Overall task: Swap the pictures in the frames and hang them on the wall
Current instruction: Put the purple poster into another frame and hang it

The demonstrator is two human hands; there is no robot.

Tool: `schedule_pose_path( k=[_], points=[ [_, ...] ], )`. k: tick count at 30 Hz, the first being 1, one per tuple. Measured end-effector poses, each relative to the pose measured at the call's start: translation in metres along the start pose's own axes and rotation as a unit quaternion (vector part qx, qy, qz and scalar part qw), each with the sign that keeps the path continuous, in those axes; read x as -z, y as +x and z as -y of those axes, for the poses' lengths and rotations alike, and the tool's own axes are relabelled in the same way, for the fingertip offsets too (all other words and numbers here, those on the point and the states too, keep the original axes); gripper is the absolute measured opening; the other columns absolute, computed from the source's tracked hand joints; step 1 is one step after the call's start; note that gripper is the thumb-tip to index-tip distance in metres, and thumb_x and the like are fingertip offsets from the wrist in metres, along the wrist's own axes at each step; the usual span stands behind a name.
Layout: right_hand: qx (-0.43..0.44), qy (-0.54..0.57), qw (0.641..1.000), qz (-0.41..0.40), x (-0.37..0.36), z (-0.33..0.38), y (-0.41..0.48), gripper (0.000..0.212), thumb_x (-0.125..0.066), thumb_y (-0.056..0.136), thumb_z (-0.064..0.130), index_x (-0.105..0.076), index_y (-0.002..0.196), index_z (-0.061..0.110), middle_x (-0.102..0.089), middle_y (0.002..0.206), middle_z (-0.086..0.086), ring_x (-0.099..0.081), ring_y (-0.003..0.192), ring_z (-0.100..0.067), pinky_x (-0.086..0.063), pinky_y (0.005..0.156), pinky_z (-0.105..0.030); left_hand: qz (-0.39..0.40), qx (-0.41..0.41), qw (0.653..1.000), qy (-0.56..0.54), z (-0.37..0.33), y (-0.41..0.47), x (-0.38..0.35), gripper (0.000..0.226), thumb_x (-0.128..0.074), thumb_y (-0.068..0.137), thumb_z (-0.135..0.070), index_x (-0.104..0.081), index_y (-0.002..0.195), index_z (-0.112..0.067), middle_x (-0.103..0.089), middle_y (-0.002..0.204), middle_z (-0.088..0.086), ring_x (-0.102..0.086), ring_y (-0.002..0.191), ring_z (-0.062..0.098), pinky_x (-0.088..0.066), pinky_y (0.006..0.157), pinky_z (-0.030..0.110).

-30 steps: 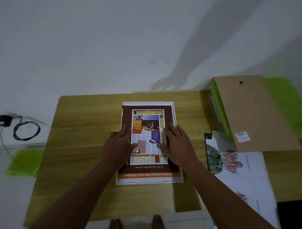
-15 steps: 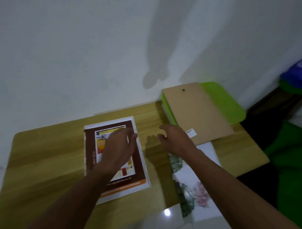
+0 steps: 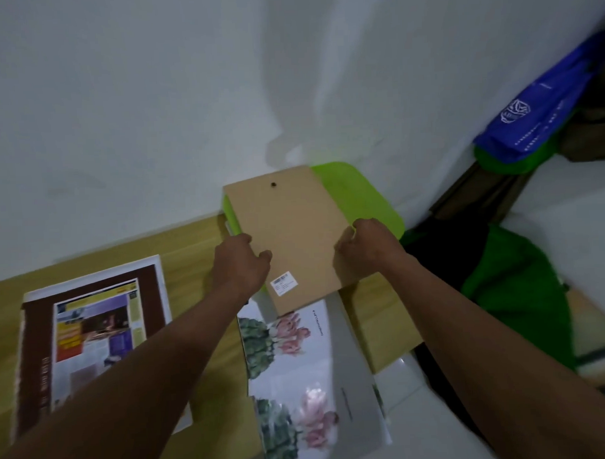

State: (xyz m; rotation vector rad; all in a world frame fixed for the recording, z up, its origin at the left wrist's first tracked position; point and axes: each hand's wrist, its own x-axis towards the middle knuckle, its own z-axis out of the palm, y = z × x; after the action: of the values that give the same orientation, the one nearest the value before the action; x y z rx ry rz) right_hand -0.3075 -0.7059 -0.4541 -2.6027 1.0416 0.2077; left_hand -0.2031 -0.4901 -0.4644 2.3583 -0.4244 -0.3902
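Note:
A brown backing board (image 3: pixel 294 236) with a small hole and a barcode sticker lies tilted over a green stool. My left hand (image 3: pixel 242 265) grips its left edge and my right hand (image 3: pixel 363 251) grips its right edge. A white frame holding a brown newspaper picture (image 3: pixel 92 339) lies flat on the wooden table (image 3: pixel 198 239) at the left, partly hidden by my left forearm. A flower picture (image 3: pixel 292 367) on white glossy paper lies below the board and hangs over the table's front edge.
The green stool (image 3: pixel 354 193) stands against the white wall behind the table. A blue bag (image 3: pixel 544 118) and green fabric (image 3: pixel 516 290) sit at the right. Pale floor tiles show below the table edge.
Both hands left the newspaper picture in the frame and moved right to the backing board, taking hold of its two side edges. The view swung right.

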Motion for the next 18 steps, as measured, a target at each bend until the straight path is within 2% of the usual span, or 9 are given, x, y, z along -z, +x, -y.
schedule_pose_path(
  k=[3, 6, 10, 15, 18],
  points=[
    [-0.010, 0.028, 1.000, -0.001, -0.006, -0.003, 0.007, 0.041, -0.064, 0.085, 0.032, -0.058, 0.111, 0.002, -0.057, 0.120, -0.023, -0.055, 0.111, -0.040, -0.046, 0.090, -0.039, -0.016, 0.031, 0.999, -0.023, -0.004, 0.002, -0.008, 0.050, -0.071, 0.083, -0.023, -0.057, 0.126, -0.001, -0.065, 0.118, 0.015, -0.060, 0.110, 0.030, -0.046, 0.090, 0.032],
    [-0.026, 0.089, 0.996, -0.001, -0.006, -0.001, 0.010, 0.040, -0.066, 0.077, 0.028, -0.063, 0.109, 0.005, -0.063, 0.117, -0.021, -0.061, 0.105, -0.038, -0.050, 0.087, -0.038, -0.028, 0.082, 0.993, -0.086, -0.004, 0.002, -0.010, 0.065, -0.076, 0.077, -0.016, -0.051, 0.135, -0.006, -0.065, 0.119, 0.012, -0.060, 0.111, 0.027, -0.047, 0.092, 0.032],
    [-0.046, 0.150, 0.987, 0.020, 0.006, 0.003, 0.000, 0.066, -0.082, 0.076, 0.024, -0.056, 0.134, 0.005, -0.061, 0.130, -0.016, -0.059, 0.118, -0.030, -0.049, 0.094, -0.035, -0.025, 0.129, 0.976, -0.172, -0.004, 0.001, -0.004, 0.071, -0.081, 0.072, -0.008, -0.050, 0.136, -0.006, -0.067, 0.114, 0.011, -0.063, 0.104, 0.026, -0.051, 0.087, 0.031],
    [-0.024, 0.289, 0.956, 0.054, 0.019, 0.020, -0.041, 0.065, -0.085, 0.072, 0.008, -0.058, 0.132, 0.008, -0.066, 0.097, -0.005, -0.063, 0.085, -0.018, -0.048, 0.063, -0.024, -0.001, 0.146, 0.947, -0.286, 0.019, -0.014, 0.036, 0.065, -0.081, 0.067, 0.005, -0.058, 0.128, -0.006, -0.071, 0.104, 0.007, -0.069, 0.092, 0.024, -0.057, 0.085, 0.041],
    [-0.012, 0.313, 0.947, 0.077, 0.014, 0.046, -0.068, 0.066, -0.087, 0.070, 0.010, -0.053, 0.127, 0.011, -0.065, 0.087, 0.001, -0.063, 0.075, -0.014, -0.045, 0.057, -0.023, -0.010, 0.133, 0.940, -0.314, 0.042, -0.043, 0.068, 0.058, -0.077, 0.069, 0.009, -0.061, 0.121, -0.011, -0.072, 0.096, 0.003, -0.071, 0.087, 0.021, -0.058, 0.081, 0.038]
  ],
)
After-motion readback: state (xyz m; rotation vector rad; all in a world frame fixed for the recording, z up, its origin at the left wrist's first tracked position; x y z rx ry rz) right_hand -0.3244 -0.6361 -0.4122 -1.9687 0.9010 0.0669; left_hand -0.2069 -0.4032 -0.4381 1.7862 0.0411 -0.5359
